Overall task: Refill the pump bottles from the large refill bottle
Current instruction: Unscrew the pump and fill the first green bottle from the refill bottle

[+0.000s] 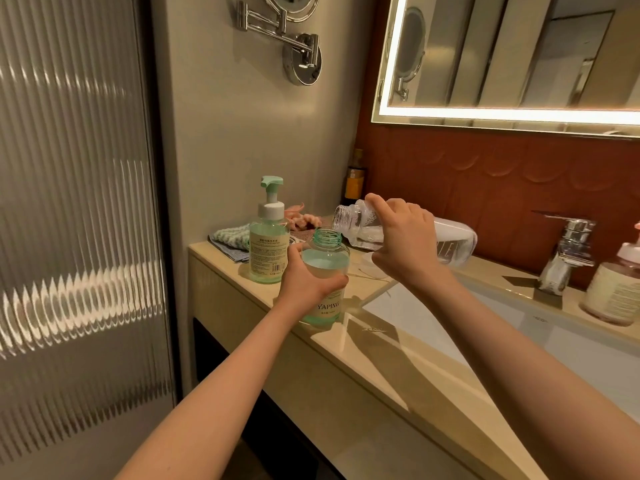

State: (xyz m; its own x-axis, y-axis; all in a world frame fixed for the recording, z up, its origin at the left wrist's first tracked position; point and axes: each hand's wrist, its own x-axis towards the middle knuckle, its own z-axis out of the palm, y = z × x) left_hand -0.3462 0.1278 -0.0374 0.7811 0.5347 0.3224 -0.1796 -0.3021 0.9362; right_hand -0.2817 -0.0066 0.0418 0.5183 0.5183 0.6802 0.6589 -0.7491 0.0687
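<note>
My left hand (304,282) grips an uncapped green-tinted bottle (325,268) marked YAPING, upright on the counter's front edge, with liquid high in it. My right hand (401,237) holds the large clear refill bottle (453,237) tipped almost level, its open neck (343,216) just above and right of the green bottle's mouth. Foam clings inside the refill bottle. No stream shows between the two. A second green bottle (268,244) with its pump head on stands behind to the left.
A folded cloth (228,237) and pink items (301,216) lie at the counter's back left, with a dark bottle (355,181) in the corner. The sink basin (450,327) lies to the right, then a chrome tap (568,254) and a pink pump bottle (616,289). Ribbed glass stands at the left.
</note>
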